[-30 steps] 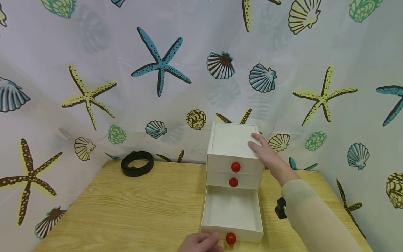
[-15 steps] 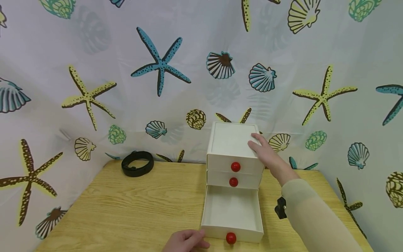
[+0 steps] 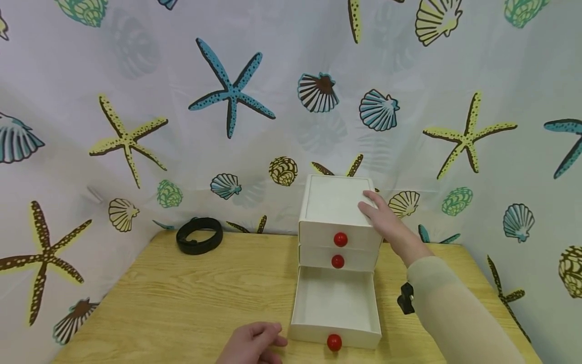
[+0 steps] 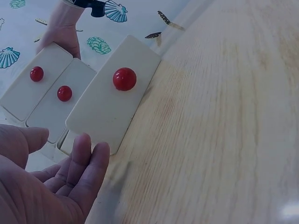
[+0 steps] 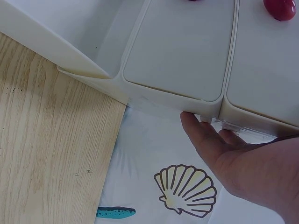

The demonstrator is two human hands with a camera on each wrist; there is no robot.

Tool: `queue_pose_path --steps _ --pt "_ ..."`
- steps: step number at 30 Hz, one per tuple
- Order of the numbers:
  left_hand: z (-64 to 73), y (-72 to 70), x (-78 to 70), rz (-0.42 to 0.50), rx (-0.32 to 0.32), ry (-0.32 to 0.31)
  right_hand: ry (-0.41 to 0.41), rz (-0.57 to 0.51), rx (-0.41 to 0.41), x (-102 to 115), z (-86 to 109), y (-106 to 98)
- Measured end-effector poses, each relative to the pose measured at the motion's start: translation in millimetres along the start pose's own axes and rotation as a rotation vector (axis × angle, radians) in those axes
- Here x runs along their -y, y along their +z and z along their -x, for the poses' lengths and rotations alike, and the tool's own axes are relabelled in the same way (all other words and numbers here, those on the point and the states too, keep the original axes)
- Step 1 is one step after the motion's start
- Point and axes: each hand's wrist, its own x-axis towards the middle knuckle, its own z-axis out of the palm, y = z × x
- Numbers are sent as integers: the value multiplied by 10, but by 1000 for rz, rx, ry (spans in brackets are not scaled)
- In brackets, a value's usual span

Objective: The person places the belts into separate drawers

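Note:
A white drawer unit (image 3: 338, 199) with red knobs stands on the wooden table. Its bottom drawer (image 3: 336, 298) is pulled out, and bare inside; the two drawers above it are in. My right hand (image 3: 388, 222) rests over the unit's top right edge. Two digits lie on the top, and in the right wrist view other fingers (image 5: 203, 133) reach straight along the side. Just left of the drawer's front is my left hand (image 3: 252, 344), fingers loosely bent and holding nothing. In the left wrist view its fingertips overlap the drawer's lower corner, below the red knob (image 4: 124, 79).
A black ring-shaped strap (image 3: 199, 236) lies at the table's back left. Behind the table (image 3: 195, 288) hangs a white cloth (image 3: 273, 65) printed with starfish and shells. A small black device (image 3: 406, 298) shows under my right sleeve.
My left hand has moved left, away from the front of the bottom drawer, and its fingers have come off it. The right hand and the drawer unit have stayed in place.

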Motion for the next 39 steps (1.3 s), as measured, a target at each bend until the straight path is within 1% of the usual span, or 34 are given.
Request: queue_pose_path --steps 3,5,9,13,18,20,25,28,30,36,37,39 --pt "5 -37 -48 28 -24 0 -1 -1 1 1 -3 -2" --pt "2 -66 -83 30 -39 15 -2 -2 1 2 -3 -4" --pt "-18 -133 -178 3 -81 32 -2 -2 -3 2 -1 -2" --pt "-65 -190 -264 -23 -148 41 0 4 -6 -3 -10 -4" --pt "-135 -260 -300 -30 -230 55 4 5 -15 -6 -16 -4" --pt "-160 -291 -296 -16 -255 61 3 4 -14 -6 -14 -3" --pt "-210 -374 -300 0 -287 90 -3 9 -10 -6 -9 -2" --pt "-231 -425 -311 -54 -302 120 -5 9 -11 1 -5 -4" --pt "-245 -458 -318 -114 -319 136 -7 7 -11 6 -3 -5" --pt "-276 -553 -338 -405 -423 208 2 1 -22 4 -8 -1" --pt "-278 -566 -341 -447 -442 220 4 0 -24 3 -10 1" --pt "-279 -594 -347 -499 -465 244 5 -3 -28 1 -16 2"
